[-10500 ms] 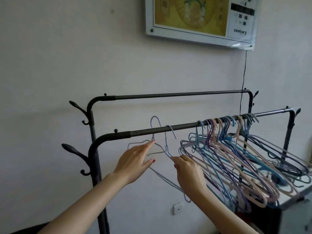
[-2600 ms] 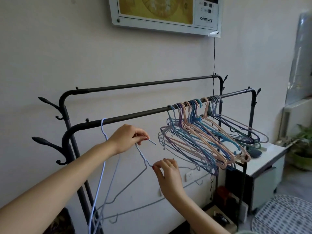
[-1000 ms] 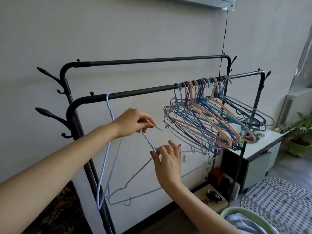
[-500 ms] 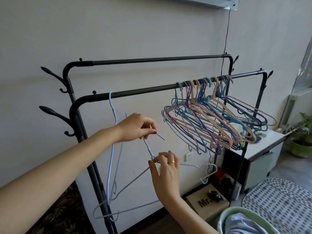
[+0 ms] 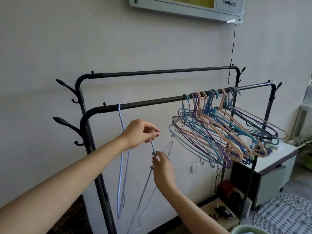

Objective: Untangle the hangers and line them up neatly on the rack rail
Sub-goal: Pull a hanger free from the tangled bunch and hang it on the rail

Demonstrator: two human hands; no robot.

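Observation:
A black double rack has a front rail (image 5: 152, 102) and a higher back rail (image 5: 160, 71). One pale blue hanger (image 5: 120, 157) hangs alone near the front rail's left end, turned edge-on. A tangled bunch of blue, purple and pink hangers (image 5: 219, 132) crowds the rail's right half. My left hand (image 5: 140, 134) pinches the hook of a thin grey-blue hanger (image 5: 146, 188) below the rail. My right hand (image 5: 163, 166) grips the same hanger's neck just underneath. Its body hangs down and swings, blurred.
Coat hooks (image 5: 65, 125) stick out from the rack's left post. A white cabinet (image 5: 276, 159) stands at the right behind the bunch. A cardboard box (image 5: 219, 217), a wall socket (image 5: 195, 167) and a green basket rim (image 5: 244, 229) lie low at the right.
The held hanger has turned from lying flat across to hanging nearly edge-on and downward. My right hand stayed on its neck, my left on its hook. The view tilted up.

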